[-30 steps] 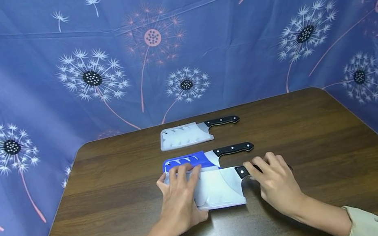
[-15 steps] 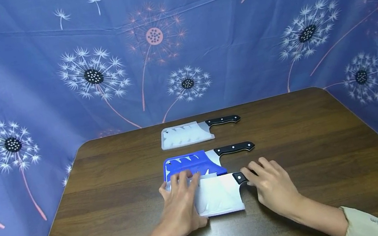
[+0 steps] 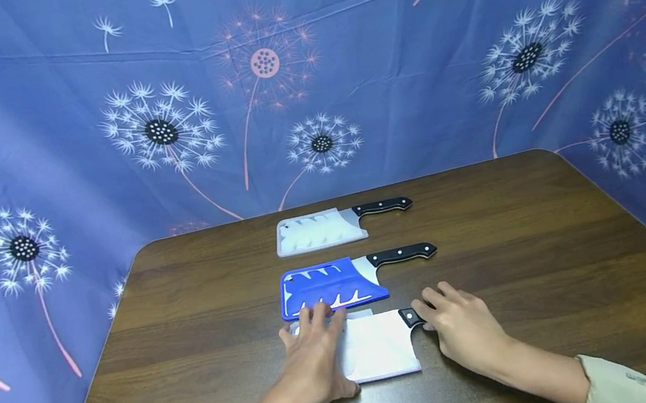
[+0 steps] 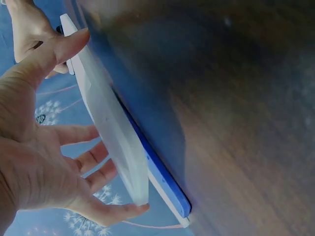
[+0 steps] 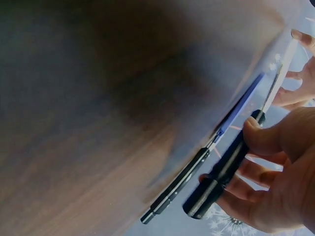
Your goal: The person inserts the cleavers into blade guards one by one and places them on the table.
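A large cleaver (image 3: 381,344) in a whitish blade cover (image 4: 115,130) lies level between both hands at the near side of the table, and the left wrist view shows a gap beneath it. My left hand (image 3: 316,365) holds the covered blade by its edges, thumb on the near edge and fingers along the far edge and end. The right hand (image 3: 466,325) grips the black handle (image 5: 224,169), thumb on one side and fingers around the other. Just beyond lies a second cleaver with a blue cover (image 3: 333,286), its black handle (image 3: 401,254) pointing right.
Farther back on the wooden table (image 3: 522,219) rests a third cleaver in a white cover (image 3: 318,230), handle also to the right. A blue cloth (image 3: 398,112) printed with dandelions hangs behind the table and along its sides.
Both hands have drawn the cleaver toward the person and lower, uncovering more of the blue cover behind it. The two other cleavers stay in place.
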